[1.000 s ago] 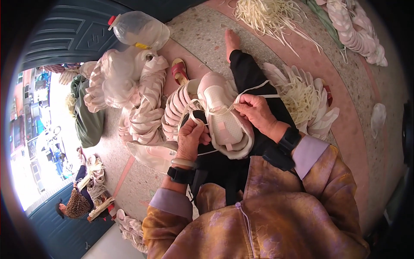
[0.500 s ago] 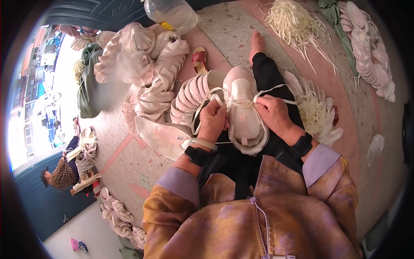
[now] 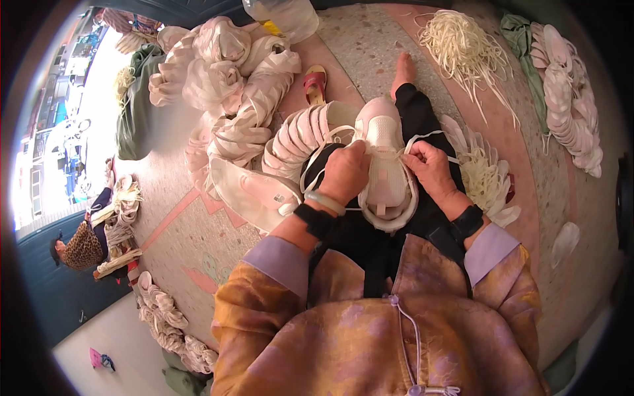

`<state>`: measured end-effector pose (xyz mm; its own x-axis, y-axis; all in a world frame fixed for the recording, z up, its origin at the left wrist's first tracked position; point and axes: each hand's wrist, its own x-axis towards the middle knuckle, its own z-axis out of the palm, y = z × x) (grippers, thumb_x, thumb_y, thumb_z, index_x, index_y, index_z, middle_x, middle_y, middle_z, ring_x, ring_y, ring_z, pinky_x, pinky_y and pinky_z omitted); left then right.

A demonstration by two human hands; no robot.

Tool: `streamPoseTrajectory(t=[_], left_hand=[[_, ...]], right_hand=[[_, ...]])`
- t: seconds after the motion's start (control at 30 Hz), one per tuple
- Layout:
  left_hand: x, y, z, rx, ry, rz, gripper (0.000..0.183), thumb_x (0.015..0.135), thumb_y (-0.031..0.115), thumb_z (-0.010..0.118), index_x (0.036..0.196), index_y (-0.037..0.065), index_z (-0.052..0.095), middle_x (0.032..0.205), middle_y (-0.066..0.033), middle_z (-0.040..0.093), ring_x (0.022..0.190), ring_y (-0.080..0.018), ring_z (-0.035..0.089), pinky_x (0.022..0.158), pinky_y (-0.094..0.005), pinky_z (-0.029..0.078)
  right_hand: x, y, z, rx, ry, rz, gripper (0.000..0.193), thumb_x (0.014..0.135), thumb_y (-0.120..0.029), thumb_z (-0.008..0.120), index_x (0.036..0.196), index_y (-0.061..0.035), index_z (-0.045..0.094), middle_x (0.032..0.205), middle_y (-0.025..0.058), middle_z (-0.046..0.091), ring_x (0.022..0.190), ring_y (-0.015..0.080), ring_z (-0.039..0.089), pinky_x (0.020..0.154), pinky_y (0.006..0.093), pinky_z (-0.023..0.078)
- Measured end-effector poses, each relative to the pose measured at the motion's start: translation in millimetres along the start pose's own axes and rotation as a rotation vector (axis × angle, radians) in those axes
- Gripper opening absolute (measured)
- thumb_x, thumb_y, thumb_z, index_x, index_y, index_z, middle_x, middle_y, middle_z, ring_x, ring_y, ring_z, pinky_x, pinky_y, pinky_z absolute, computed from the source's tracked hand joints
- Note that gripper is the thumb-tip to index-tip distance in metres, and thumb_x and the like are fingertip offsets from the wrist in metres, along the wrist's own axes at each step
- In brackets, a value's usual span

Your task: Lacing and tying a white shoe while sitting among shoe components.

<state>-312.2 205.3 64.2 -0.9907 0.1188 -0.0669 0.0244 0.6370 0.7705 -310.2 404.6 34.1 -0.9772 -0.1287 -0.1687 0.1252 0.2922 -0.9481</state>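
Note:
A pale pink-white sneaker point(image 3: 384, 187) rests between my thighs, its toe pointing away from me. A white shoelace point(image 3: 316, 154) runs across its upper and loops out on both sides. My left hand point(image 3: 345, 175) is closed at the left eyelet edge, pinching the lace; its fingertips are partly hidden behind the back of the hand. On the opposite edge, my right hand point(image 3: 432, 173) pinches the lace between thumb and forefinger, close to the shoe.
Stacked shoe uppers point(image 3: 307, 142) curve along my left, with larger heaps point(image 3: 244, 105) beyond. A red sandal point(image 3: 316, 84) lies ahead. Loose laces point(image 3: 462, 49) pile up far right; more laces point(image 3: 485, 181) lie beside my right leg. Another person point(image 3: 84, 243) sits far left.
My left hand has moved in from beside the shoe to its left eyelet edge. My right hand stays at the right edge, its fingers shifted slightly. The whole view has shifted a little.

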Motion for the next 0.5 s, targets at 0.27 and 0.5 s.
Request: streamPoseTrajectory(t=[0.27, 0.5], left_hand=[[-14.5, 10.4, -8.1, 0.119, 0.098, 0.126, 0.037, 0.072, 0.021, 0.067, 0.099, 0.002, 0.048, 0.071, -0.0142, 0.056, 0.068, -0.0325, 0.059, 0.06, -0.0385, 0.046], [-21.2, 20.0, -10.3, 0.341, -0.1, 0.058, 0.025, 0.068, 0.016, 0.061, 0.086, -0.001, 0.054, 0.079, -0.0181, 0.06, 0.076, -0.0349, 0.059, 0.07, -0.042, 0.048]], right_hand=[[-10.2, -31.8, -5.6, -0.272, 0.221, -0.384, 0.005, 0.076, -0.011, 0.06, 0.076, -0.0061, 0.058, 0.071, 0.0087, 0.058, 0.065, 0.029, 0.058, 0.055, 0.0351, 0.045], [-3.6, -44.5, 25.2, -0.718, -0.083, -0.603, 0.003, 0.072, -0.014, 0.06, 0.072, -0.0113, 0.059, 0.072, 0.0056, 0.055, 0.067, 0.0242, 0.057, 0.064, 0.0365, 0.039]])
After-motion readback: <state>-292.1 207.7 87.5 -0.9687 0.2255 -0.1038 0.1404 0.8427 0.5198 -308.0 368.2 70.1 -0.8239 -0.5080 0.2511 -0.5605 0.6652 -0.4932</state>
